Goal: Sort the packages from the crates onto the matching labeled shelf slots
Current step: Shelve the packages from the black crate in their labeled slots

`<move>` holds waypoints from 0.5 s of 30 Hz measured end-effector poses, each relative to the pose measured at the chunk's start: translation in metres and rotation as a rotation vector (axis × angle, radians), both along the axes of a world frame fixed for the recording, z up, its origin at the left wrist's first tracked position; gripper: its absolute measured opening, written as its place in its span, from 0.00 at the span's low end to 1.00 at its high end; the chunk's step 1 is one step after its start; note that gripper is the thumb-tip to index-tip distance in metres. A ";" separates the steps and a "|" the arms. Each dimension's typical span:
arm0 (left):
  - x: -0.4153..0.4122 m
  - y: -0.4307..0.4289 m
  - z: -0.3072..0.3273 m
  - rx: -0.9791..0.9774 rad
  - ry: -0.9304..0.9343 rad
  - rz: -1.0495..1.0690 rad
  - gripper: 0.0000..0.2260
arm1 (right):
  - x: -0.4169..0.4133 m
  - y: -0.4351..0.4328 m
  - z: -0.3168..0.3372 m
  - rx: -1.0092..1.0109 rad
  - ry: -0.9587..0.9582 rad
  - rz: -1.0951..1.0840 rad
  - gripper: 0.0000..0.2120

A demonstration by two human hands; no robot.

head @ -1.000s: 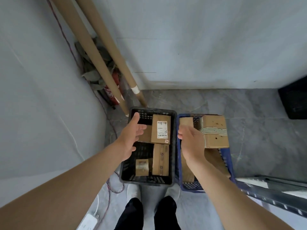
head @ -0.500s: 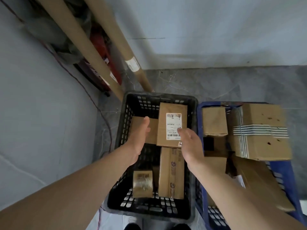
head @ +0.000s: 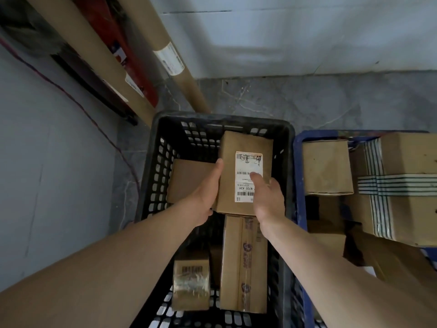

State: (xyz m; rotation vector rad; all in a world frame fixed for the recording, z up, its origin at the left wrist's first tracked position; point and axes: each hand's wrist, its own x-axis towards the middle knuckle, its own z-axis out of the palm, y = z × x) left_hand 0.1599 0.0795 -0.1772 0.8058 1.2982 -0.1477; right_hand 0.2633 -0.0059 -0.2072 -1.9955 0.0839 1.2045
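A black crate on the floor holds several cardboard boxes. Topmost is a labelled box with a white shipping label reading A34. My left hand grips its left side, thumb along the edge. My right hand grips its right side, thumb pressed on the label. Under it lie a plain box, a long printed box and a small taped box. Beside it, a blue crate holds more boxes, among them a striped-tape box.
Two long cardboard tubes and red and black items lean in the corner behind the black crate. A dark red cable runs down the left wall. Grey marble floor lies beyond the crates, white walls at left and back.
The view has dropped closer to the crates. Both hands came down into the black crate and closed on the sides of the labelled box.
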 end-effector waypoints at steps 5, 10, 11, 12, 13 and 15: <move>-0.008 0.010 -0.012 0.022 0.019 0.059 0.24 | 0.000 0.007 0.003 -0.030 0.036 0.018 0.41; -0.026 0.016 0.001 0.024 0.033 0.144 0.28 | 0.000 0.014 0.027 0.038 0.065 0.065 0.19; -0.029 0.017 0.009 0.021 0.039 0.160 0.30 | 0.000 0.014 0.034 0.069 0.056 0.065 0.18; -0.032 0.017 0.016 0.020 0.042 0.168 0.33 | -0.002 0.015 0.047 0.096 0.052 0.066 0.19; -0.036 0.017 0.024 0.023 0.041 0.168 0.34 | -0.004 0.015 0.059 0.108 0.054 0.060 0.21; -0.041 0.016 0.041 0.030 0.042 0.165 0.31 | -0.013 0.009 0.077 0.091 0.053 0.043 0.21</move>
